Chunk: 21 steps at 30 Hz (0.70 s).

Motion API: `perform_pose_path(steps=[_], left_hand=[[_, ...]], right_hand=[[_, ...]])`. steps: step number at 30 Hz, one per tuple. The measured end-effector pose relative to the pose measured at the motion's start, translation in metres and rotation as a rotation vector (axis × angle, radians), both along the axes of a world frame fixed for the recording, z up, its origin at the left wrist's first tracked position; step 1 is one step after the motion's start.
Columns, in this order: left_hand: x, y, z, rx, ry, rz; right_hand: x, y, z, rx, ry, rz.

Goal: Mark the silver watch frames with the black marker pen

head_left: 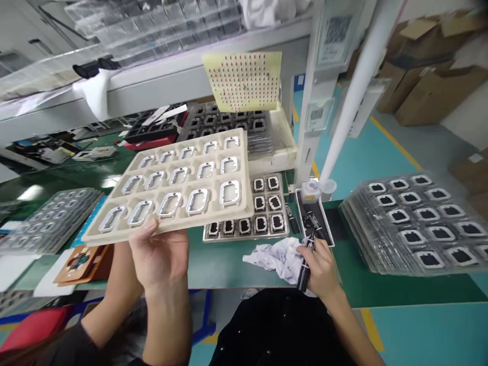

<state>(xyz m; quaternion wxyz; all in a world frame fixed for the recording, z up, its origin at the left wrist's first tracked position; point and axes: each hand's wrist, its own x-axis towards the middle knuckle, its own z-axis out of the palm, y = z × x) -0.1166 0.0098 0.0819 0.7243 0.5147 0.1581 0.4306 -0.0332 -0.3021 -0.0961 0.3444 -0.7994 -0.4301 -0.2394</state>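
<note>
The left hand [162,256] grips the near edge of a cream tray [198,221] of metal frames [238,192], which extends up and away from it. The right hand [322,267] is closed around a black marker [304,277], with a crumpled cloth [280,258] just to its left.

Left hand [162,256] partly behind cream tray [208,219], label [337,31] print blurred

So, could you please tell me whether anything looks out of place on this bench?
Mainly the crumpled white cloth, bunched near the front edge of the green bench by the right hand; it looks untidy beside the neat rows in the clear tray. I can make out no spill or damage.
</note>
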Motion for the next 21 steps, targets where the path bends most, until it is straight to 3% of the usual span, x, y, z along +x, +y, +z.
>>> perform_pose_path(steps=[3, 7, 12, 17, 21], left_hand=[[0.031, 0.017, 0.003, -0.081, -0.128, -0.036], [0.098, 0.040, 0.000, -0.152, -0.209, -0.042], [0.171, 0.059, -0.008, -0.164, -0.191, -0.103], [0.196, 0.067, -0.011, -0.123, 0.152, -0.261], [0.204, 0.072, -0.005, -0.116, 0.254, -0.209]], right_hand=[[0.000, 0.000, -0.001, -0.012, -0.012, -0.021], [0.000, -0.001, -0.007, -0.026, -0.034, -0.038], [0.000, -0.002, -0.011, -0.009, -0.053, -0.071], [0.003, -0.001, -0.010, -0.001, -0.077, -0.072], [0.005, -0.001, -0.009, -0.011, -0.091, -0.052]])
